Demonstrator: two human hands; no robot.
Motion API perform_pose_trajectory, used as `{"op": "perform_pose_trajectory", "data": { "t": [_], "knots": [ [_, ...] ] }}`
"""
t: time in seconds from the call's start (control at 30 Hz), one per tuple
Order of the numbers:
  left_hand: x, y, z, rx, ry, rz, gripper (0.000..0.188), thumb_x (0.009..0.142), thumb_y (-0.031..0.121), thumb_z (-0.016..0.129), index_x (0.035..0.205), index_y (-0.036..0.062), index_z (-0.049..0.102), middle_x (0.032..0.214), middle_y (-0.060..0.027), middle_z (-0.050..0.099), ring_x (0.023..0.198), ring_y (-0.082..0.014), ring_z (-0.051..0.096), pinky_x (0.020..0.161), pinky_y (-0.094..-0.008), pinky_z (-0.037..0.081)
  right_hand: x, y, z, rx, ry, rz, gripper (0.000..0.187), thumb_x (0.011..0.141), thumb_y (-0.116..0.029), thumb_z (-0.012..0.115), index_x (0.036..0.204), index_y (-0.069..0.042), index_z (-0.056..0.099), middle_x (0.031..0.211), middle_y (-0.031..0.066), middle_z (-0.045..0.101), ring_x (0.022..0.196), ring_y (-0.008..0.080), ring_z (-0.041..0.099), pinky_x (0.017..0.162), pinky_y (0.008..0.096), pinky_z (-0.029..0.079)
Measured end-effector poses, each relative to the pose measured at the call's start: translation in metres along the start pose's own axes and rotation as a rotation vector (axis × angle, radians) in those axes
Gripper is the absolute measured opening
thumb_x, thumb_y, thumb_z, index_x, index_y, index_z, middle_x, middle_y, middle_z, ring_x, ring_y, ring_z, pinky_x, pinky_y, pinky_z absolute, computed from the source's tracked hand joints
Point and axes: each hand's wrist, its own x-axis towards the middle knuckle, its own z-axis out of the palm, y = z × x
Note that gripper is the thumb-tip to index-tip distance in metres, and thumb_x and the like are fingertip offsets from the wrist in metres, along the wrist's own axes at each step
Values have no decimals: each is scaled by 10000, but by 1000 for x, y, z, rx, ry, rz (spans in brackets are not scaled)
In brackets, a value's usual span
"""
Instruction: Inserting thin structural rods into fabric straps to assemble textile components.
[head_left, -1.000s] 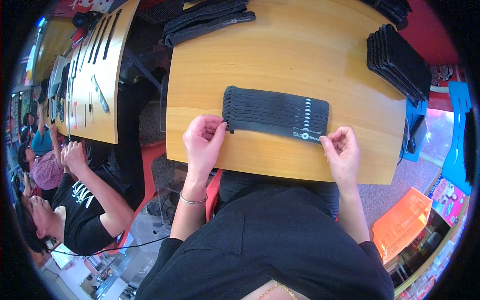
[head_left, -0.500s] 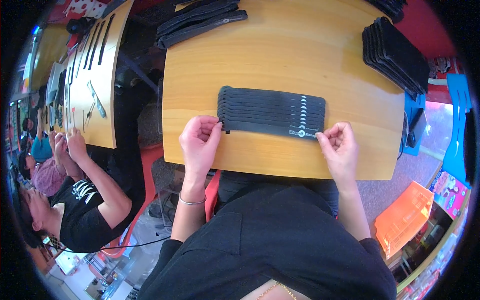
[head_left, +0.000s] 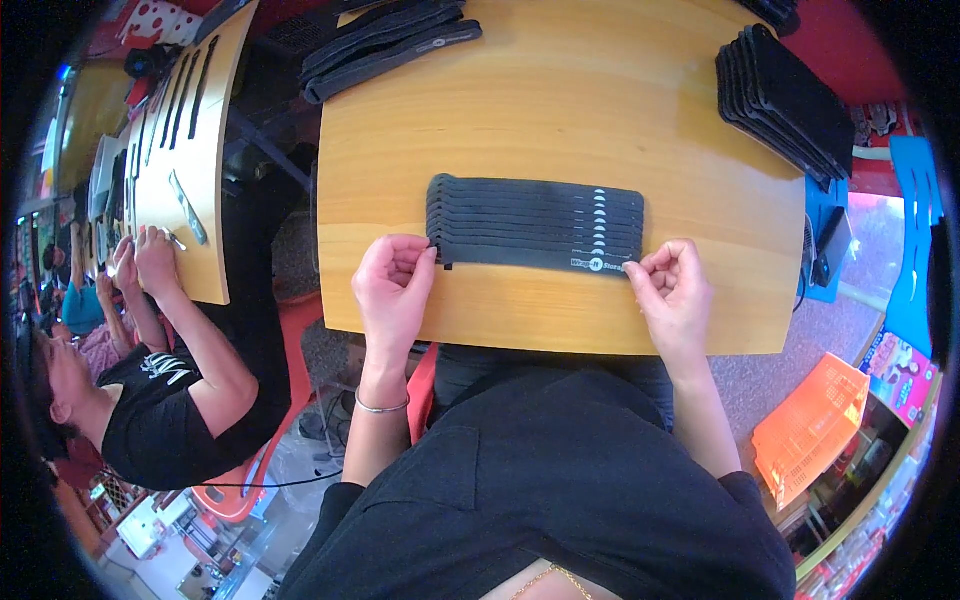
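On the wooden counter (head_left: 400, 140), the left grip (head_left: 393, 290) and right grip (head_left: 677, 290) pinched opposite ends of the nearest black strap (head_left: 515, 256), seemingly to keep it straight and parallel to the overlapping row of straps (head_left: 530, 216) beyond, which lay staggered so that a strip of each showed.

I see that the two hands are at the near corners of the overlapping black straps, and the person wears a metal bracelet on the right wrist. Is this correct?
Not quite: the metal bracelet is on the left wrist, as the head view shows. The left hand and right hand are indeed at the near corners of the overlapping black straps.
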Motion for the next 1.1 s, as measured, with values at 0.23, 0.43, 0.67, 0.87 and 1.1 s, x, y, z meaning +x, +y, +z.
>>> {"op": "perform_pose_trajectory", "data": {
  "t": [0.23, 0.43, 0.67, 0.87, 1.1],
  "knots": [
    [0, 0, 0, 10, 11, 16, 77, 789, -39, 644, 841, -4, 600, 731, -13, 600, 634, -44, 557, 561, -165, 451, 0, -1, 1, -20, 3, -13, 243, 785, 7, 677, 838, -29, 443, 680, 4, 545, 553, 17, 500, 472, 176, 406],
    [0, 0, 0, 13, 11, 24, 79, 787, -39, 644, 841, -3, 599, 728, -12, 599, 631, -43, 556, 558, -163, 449, 0, -1, 2, -38, 23, -7, 247, 782, 3, 682, 831, -29, 443, 671, 4, 542, 543, 19, 493, 468, 181, 401],
    [0, -1, 1, 21, 16, 36, 83, 787, -38, 646, 844, 0, 599, 728, -13, 600, 635, -43, 559, 561, -162, 450, 0, 2, 2, -60, 37, -16, 245, 777, -16, 693, 809, -35, 451, 650, -4, 534, 521, 19, 460, 458, 187, 384],
    [-1, 0, 1, 19, 14, 35, 85, 785, -39, 650, 843, 0, 602, 729, -15, 604, 634, -43, 560, 558, -163, 453, 0, 1, 3, -83, 38, -19, 241, 775, -27, 697, 793, -36, 457, 636, -8, 528, 509, 19, 442, 455, 192, 379],
    [0, 0, 1, 33, 22, 35, 79, 784, -37, 651, 835, 1, 603, 725, -13, 601, 629, -45, 558, 556, -166, 452, 0, 1, 4, -84, 51, -35, 242, 773, -27, 698, 792, -34, 457, 639, -1, 535, 508, 28, 452, 454, 198, 383]
  ]
}}
